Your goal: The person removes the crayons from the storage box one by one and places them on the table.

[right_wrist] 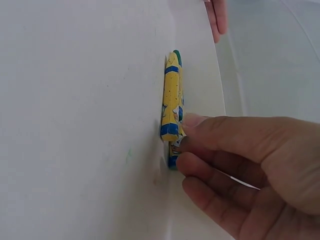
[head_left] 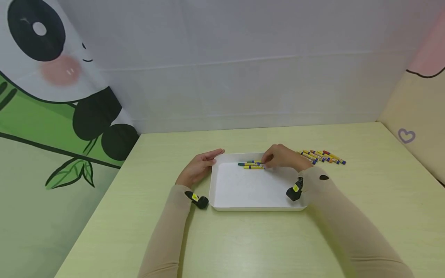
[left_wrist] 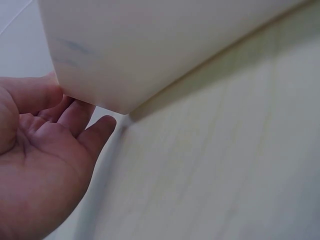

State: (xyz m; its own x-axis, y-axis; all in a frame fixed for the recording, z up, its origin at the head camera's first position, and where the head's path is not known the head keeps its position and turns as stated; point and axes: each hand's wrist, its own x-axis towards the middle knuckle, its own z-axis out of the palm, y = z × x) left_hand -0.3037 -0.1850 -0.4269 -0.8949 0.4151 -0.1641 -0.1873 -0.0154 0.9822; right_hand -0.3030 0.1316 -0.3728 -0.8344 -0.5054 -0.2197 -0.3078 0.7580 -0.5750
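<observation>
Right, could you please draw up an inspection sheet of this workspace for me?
Surface: pale table, plain top.
Job's things: white tray with a faint green mark on its floor; at least three crayons inside, near its far side; a loose group of crayons on the table, right of the tray.
Clutter: nothing seen.
Grips: left grip, a bare hand, touches the tray's far left corner; right grip, also bare, appears to pinch a crayon inside the tray.
Cables: nothing seen.
Surroundings: creased white backdrop; cartoon drawings at left; purple heart at right.
</observation>
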